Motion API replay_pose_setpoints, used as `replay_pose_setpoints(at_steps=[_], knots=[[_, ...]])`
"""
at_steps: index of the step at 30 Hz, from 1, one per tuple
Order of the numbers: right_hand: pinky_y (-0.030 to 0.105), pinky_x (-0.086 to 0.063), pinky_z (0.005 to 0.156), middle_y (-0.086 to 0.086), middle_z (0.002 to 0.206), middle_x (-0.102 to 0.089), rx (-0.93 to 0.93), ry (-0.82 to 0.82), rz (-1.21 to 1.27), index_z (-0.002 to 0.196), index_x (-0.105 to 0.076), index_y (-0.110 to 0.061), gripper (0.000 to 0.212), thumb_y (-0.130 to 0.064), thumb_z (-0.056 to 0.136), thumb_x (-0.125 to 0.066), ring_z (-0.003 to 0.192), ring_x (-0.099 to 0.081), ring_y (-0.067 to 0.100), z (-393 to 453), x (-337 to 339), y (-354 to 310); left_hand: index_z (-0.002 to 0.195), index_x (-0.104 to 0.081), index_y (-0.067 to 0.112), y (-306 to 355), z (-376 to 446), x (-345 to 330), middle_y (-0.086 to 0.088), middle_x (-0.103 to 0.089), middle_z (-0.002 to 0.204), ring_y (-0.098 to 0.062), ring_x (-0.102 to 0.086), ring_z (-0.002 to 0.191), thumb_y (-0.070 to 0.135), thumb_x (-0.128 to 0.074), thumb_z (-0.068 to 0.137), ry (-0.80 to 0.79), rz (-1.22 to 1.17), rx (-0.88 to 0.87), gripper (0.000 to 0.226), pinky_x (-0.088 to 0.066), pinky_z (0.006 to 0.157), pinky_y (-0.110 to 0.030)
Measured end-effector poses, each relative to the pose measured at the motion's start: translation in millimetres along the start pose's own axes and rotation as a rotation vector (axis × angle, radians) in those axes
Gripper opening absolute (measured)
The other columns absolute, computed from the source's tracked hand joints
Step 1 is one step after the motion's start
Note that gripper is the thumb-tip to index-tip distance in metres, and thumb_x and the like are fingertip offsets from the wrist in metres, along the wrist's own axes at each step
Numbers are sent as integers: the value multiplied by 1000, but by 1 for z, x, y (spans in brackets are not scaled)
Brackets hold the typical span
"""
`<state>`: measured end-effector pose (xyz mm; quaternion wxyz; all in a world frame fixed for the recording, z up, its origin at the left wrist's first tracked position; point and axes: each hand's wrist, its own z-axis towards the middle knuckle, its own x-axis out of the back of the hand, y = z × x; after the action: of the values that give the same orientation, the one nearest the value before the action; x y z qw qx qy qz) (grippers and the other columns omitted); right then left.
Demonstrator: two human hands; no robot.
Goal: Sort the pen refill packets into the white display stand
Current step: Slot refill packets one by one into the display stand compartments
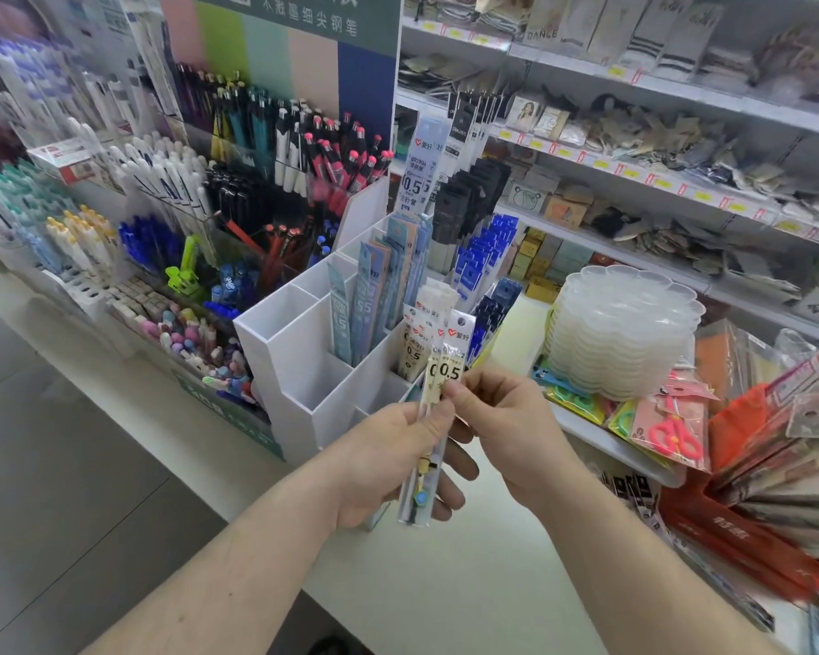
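The left hand (388, 458) is curled round the lower half of a thin bunch of packets (438, 394), held upright just in front of the stand (303, 366). The right hand (502, 418) pinches the front packet of that bunch between thumb and fingertip, just under its "0.5" label, so both hands are closed on the same bunch. The packets' tops rise over the near right corner of the stand and hide the front cells there. The stand itself is a stepped white box of open cells on the pale counter (445, 583); its near left cells show only bare walls, while blue and grey packets stand upright in the middle cells, and taller ones, one marked "0.5", poke up from the back row. Right of the stand, blue and black hanging packs (481, 257) crowd close against its side. Farther right sits a stack of clear trays (620, 328), with pink scissors (674, 434) in a bag below it and red packs fanned out beyond. Left of the stand, pens (256, 182) fill tiered racks, with a green clip (184, 276) and small erasers (180, 328) nearer the counter edge. Behind and to the right of the stand run white shelves (682, 92) of blurred goods.
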<state>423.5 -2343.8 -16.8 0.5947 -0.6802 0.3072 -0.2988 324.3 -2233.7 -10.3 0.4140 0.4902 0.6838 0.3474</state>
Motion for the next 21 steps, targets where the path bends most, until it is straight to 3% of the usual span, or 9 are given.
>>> replay_pose_setpoints(at_steps=[3, 6, 9, 12, 14, 17, 21], knots=[[23, -42, 50, 9, 59, -54, -22, -37, -26, 80, -62, 5, 19, -8, 93, -65, 49, -47, 14, -1, -1, 0, 98, -53, 7, -3, -2, 2, -7, -65, 72, -20, -62, 55, 29, -41, 104, 5, 39, -34, 26, -56, 57, -34], [20, -42, 51, 9, 61, -57, -52, -78, -28, 79, -61, -2, 15, -7, 90, -70, 51, -50, 14, 0, 2, -2, 97, -53, 7, -4, -5, 4, -3, -61, 66, -18, -59, 52, 22, -39, 106, -4, 42, -28, 23, -54, 56, -34], [24, -38, 57, 12, 76, -62, -141, -194, 0, 93, -66, 0, 22, -18, 84, -77, 62, -50, 18, 3, 6, -3, 100, -53, 6, -3, -6, 6, -3, -58, 65, -18, -56, 50, 19, -38, 107, -19, 51, 0, 22, -55, 56, -33], [22, -37, 54, 15, 72, -58, -133, -282, 5, 93, -69, 6, 14, -8, 92, -67, 57, -45, 17, 3, 5, -7, 98, -56, 7, -2, -9, 7, -7, -62, 70, -21, -60, 54, 18, -39, 107, -52, 26, 27, 22, -56, 59, -34], [20, -35, 51, 8, 61, -58, -95, -224, 1, 78, -74, -3, 16, -4, 91, -64, 51, -42, 13, 7, 6, -11, 105, -59, 7, -4, -8, 12, -8, -69, 84, -23, -66, 67, 22, -45, 105, -2, 39, 25, 21, -58, 70, -38], [23, -30, 49, 2, 54, -51, -9, 31, 70, 59, -72, -14, 26, -10, 84, -70, 48, -35, 12, 20, 17, -18, 115, -63, 17, -11, -2, 24, -2, -74, 101, -20, -71, 87, 31, -61, 97, 225, 127, -46, 22, -55, 96, -43], [17, -32, 42, -4, 47, -53, 162, 257, 2, 66, -67, -11, 23, -8, 89, -70, 41, -39, 8, 33, 24, -25, 99, -61, 36, -12, -5, 32, 13, -73, 95, -19, -71, 96, 40, -59, 74, 465, 153, -178, 25, -54, 95, -47]])
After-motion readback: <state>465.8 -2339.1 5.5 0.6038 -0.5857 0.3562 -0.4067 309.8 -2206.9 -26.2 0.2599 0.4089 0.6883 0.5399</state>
